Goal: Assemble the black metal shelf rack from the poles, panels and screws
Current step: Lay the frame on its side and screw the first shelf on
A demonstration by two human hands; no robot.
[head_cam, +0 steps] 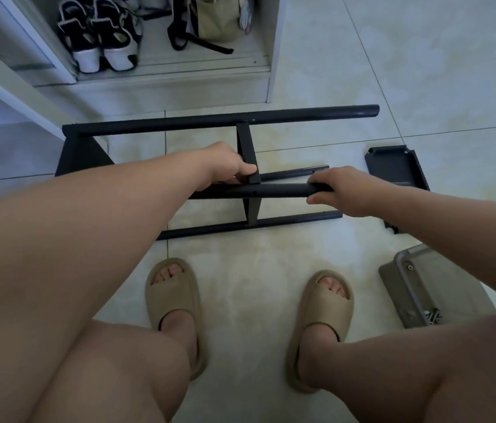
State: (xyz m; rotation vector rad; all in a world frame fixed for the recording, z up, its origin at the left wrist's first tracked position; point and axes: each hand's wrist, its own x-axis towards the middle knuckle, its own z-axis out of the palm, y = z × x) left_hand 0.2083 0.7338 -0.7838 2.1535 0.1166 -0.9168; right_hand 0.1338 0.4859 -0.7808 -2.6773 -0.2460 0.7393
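Fingers (245,170) of the left hand (225,164) pinch the panel (245,141) corner; right hand (342,192) fingers (321,180) wrap the pole (280,190) spanning between them. Lining its hole up with that corner likely matters most. Screws (432,315) wait below-right of the fingers.

Keeping black-and-white shoes (100,35) and a beige bag (219,19) in a white cabinet (274,56); wearing tan slippers (171,299), standing on pale floor tiles (408,71).

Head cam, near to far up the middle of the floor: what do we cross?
Tan foam slide sandals → black metal pole on the tiles → raised black pole in the right hand, left hand gripping the black cross panel → long far black pole → white cabinet with black-and-white sneakers.
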